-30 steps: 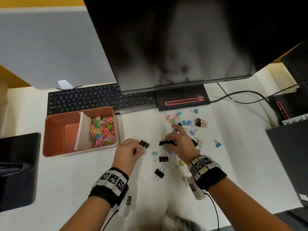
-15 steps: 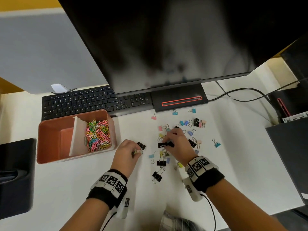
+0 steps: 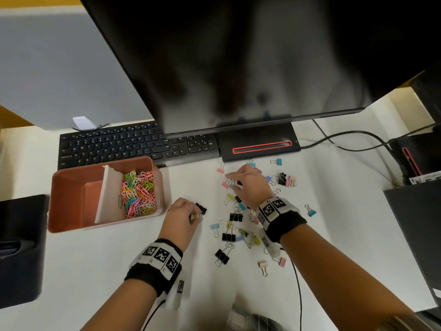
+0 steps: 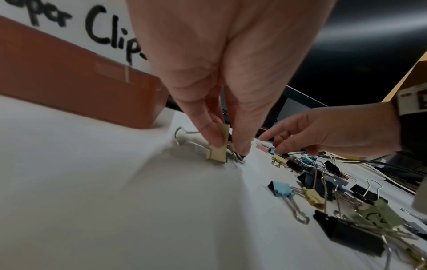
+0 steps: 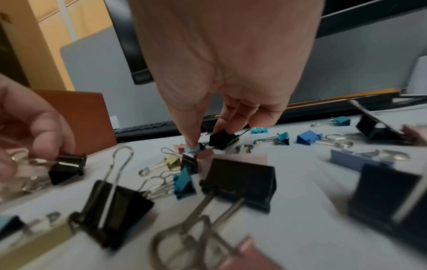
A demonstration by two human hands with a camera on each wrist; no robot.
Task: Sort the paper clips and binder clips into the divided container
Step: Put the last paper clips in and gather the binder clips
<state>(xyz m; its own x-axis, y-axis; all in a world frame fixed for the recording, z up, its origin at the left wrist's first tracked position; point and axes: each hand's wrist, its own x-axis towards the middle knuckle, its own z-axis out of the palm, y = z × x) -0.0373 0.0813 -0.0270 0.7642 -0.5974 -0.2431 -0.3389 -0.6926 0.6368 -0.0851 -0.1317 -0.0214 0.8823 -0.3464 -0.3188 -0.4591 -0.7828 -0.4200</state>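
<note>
A terracotta divided container (image 3: pixel 71 185) stands at the left; coloured paper clips (image 3: pixel 138 194) fill its right compartment, and the left one shows only its floor. Several black and coloured binder clips (image 3: pixel 235 217) lie scattered on the white desk. My left hand (image 3: pixel 194 215) rests beside the container, pinching a pale yellow binder clip (image 4: pixel 217 151) together with a small black one (image 3: pixel 201 208). My right hand (image 3: pixel 235 182) reaches into the far part of the scatter. Its fingers curl round a black binder clip (image 5: pixel 223 138) while the thumb touches a light blue clip (image 5: pixel 193 148).
A black keyboard (image 3: pixel 124 146) and a monitor stand (image 3: pixel 260 144) lie just behind the container and clips, under a large monitor. Cables (image 3: pixel 346 139) run at the right. Dark objects stand at the left edge (image 3: pixel 21 247) and right edge (image 3: pixel 415 223).
My right hand has moved away from me, from the middle of the clip scatter to its far side near the monitor stand. My left hand has stayed put with its clips.
</note>
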